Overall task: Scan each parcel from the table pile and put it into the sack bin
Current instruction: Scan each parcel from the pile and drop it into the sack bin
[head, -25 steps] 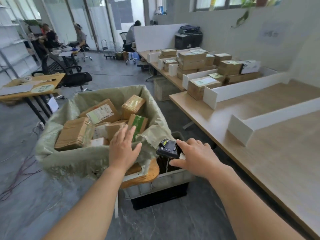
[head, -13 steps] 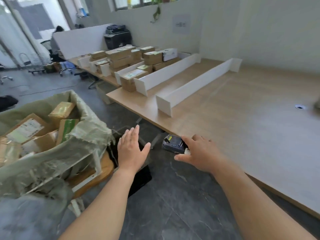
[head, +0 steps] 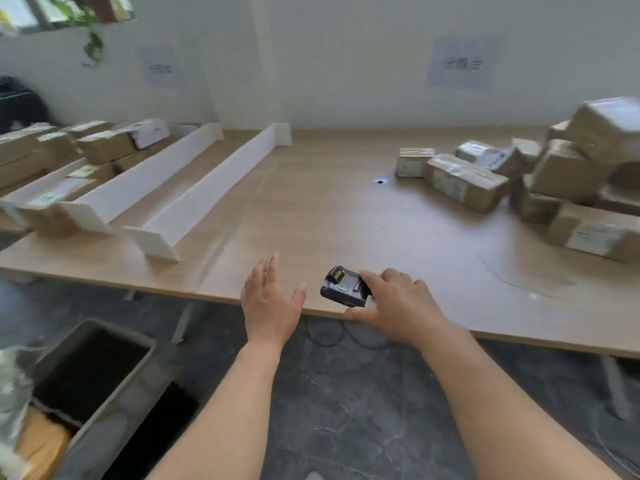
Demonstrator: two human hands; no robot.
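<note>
The black scanner [head: 344,289] lies with its long axis roughly left to right across the view, its free end, with a yellow-marked face, turned up and toward the left hand [head: 268,303]. The right hand [head: 398,306] grips its other end, fingers curled over the top and thumb beneath, just above the near edge of the wooden table [head: 329,216]. The left hand is just beside it, flat, fingers straight, thumb spread, holding nothing. The parcel pile [head: 561,174] sits on the table's far right, well apart from both hands. White dividers [head: 207,188] cross the table's left, and a grey crate [head: 114,403] stands on the floor.
</note>
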